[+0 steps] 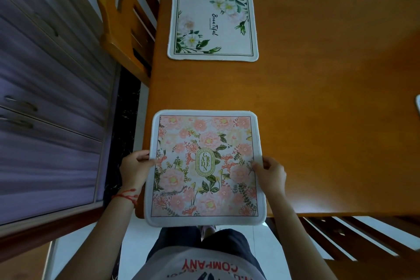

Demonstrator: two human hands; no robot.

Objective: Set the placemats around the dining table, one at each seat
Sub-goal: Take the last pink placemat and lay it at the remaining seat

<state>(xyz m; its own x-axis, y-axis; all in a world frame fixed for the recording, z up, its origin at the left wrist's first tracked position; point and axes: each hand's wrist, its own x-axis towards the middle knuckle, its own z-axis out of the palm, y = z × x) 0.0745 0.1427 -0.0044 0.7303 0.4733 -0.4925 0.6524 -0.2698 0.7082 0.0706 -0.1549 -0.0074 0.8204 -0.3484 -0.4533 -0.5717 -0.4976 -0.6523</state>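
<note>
Over the bench's [318, 98] near edge, both hands, left [134, 167] and right [271, 171], are grasping the pink floral placemat [204, 166] by its sides, fingers [259, 167] clenched on it.

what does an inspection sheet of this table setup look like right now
surface: wooden dining table, mostly bare
job's things: white floral placemat lying flat by the far chair; pink floral placemat overhanging the near edge
clutter: a white object cut off at the right edge, unidentifiable
grippers: left hand and right hand each grip a side of the pink floral placemat
cables: nothing seen
surroundings: purple cabinet at left; second chair at lower right
</note>
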